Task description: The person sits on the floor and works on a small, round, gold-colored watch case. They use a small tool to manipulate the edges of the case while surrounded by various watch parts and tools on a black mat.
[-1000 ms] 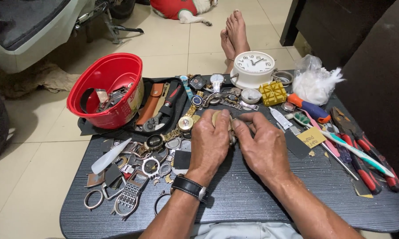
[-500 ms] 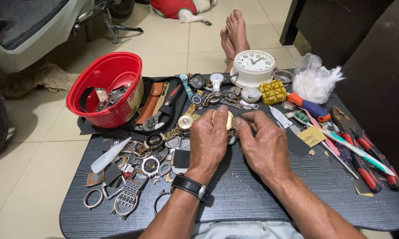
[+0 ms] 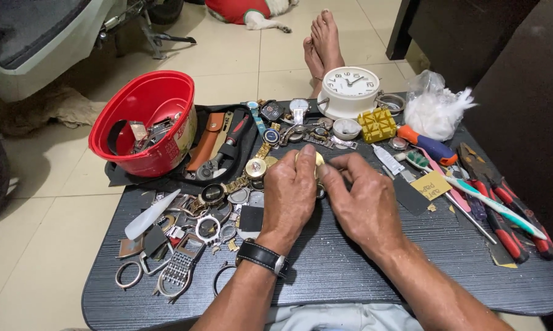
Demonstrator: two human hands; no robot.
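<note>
two hands working a small gold watch part over a cluttered dark tabletop (image 3: pixel 374 270)

nearest, the left hand (image 3: pixel 288 196), a black-strapped wristwatch (image 3: pixel 263 257) on its wrist, and the right hand (image 3: pixel 362 199) meet fingertip to fingertip, both curled closed around a small gold watch piece (image 3: pixel 317 160) pinched between them just above the middle of the tabletop. left of them lie loose watch cases and metal bands (image 3: pixel 184 245). to the right sit red-handled pliers (image 3: pixel 509 202) and a toothbrush (image 3: pixel 472 190). farther off stand a red bowl (image 3: pixel 144 116), a yellow block (image 3: pixel 377 124), a white clock (image 3: pixel 350 91) and a plastic bag (image 3: pixel 435 110). beyond the edge, bare feet (image 3: pixel 322 43) rest on the floor.
</note>
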